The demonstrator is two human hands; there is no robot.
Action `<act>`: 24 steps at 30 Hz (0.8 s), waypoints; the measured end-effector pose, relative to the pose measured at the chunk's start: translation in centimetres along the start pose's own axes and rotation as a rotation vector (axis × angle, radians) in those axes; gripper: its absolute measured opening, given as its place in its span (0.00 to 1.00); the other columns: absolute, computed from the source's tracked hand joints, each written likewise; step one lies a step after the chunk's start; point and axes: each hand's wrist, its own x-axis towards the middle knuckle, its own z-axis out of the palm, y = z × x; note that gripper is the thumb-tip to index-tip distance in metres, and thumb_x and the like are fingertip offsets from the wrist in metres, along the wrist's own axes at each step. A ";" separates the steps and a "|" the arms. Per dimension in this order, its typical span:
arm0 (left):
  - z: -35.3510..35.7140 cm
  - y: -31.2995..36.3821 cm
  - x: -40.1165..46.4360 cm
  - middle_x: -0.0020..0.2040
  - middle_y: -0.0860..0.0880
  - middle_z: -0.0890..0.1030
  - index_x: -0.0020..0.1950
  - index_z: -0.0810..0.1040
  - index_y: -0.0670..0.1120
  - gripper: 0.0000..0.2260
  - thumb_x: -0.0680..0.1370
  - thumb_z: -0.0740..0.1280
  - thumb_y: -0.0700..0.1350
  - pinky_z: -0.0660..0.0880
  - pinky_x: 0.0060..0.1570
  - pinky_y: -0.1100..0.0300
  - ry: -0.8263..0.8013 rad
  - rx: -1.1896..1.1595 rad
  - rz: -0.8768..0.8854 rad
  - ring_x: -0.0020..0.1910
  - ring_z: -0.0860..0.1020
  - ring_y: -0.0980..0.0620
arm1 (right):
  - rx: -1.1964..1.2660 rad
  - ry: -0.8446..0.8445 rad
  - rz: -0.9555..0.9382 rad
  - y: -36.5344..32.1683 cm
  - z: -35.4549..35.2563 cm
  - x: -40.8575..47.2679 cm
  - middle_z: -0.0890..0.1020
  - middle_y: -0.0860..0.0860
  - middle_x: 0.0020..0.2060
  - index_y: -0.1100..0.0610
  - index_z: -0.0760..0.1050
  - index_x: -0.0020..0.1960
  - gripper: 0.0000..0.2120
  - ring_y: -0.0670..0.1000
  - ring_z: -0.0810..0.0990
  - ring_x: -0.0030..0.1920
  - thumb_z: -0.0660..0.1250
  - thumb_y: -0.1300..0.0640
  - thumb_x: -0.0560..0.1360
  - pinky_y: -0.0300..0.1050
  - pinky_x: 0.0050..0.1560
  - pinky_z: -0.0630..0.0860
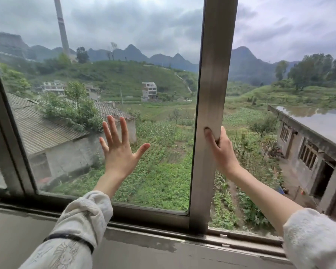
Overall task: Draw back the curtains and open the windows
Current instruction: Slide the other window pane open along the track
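A sliding window sash with a grey metal frame [211, 78] fills the middle of the head view. Its glass pane [109, 78] spans the left and centre. To the right of the sash's upright edge the window stands open to the outside air. My left hand [119, 152] lies flat on the glass, fingers spread. My right hand [220, 148] grips the sash's upright edge from the open side, thumb on the inner face. No curtain is in view.
The bottom track [241, 239] runs along a grey concrete sill [144, 253]. Another frame upright [8, 133] stands at the far left. Outside are fields, a tiled roof, a concrete building at the right and hills.
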 end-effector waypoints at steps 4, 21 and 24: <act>-0.4 0.2 -0.4 0.72 0.50 0.26 0.70 0.27 0.55 0.41 0.70 0.50 0.69 0.44 0.72 0.37 0.006 -0.007 -0.061 0.71 0.27 0.50 | 0.158 0.025 -0.070 1.2 0.8 0.5 0.77 0.51 0.35 0.52 0.66 0.51 0.16 0.44 0.75 0.33 0.59 0.41 0.72 0.54 0.34 0.76; -1.0 -2.1 0.9 0.73 0.54 0.29 0.71 0.30 0.57 0.40 0.71 0.53 0.68 0.40 0.71 0.46 0.078 -0.167 -0.309 0.73 0.32 0.52 | 0.310 0.023 -0.260 0.7 8.7 1.9 0.75 0.41 0.34 0.54 0.63 0.51 0.08 0.36 0.77 0.31 0.62 0.55 0.77 0.26 0.27 0.68; -1.4 -3.3 1.0 0.75 0.53 0.33 0.73 0.35 0.54 0.35 0.76 0.53 0.61 0.46 0.73 0.47 0.092 -0.215 -0.353 0.75 0.38 0.51 | 0.311 0.002 -0.274 -0.6 11.6 2.0 0.74 0.42 0.33 0.55 0.63 0.51 0.08 0.40 0.74 0.30 0.61 0.54 0.77 0.31 0.26 0.69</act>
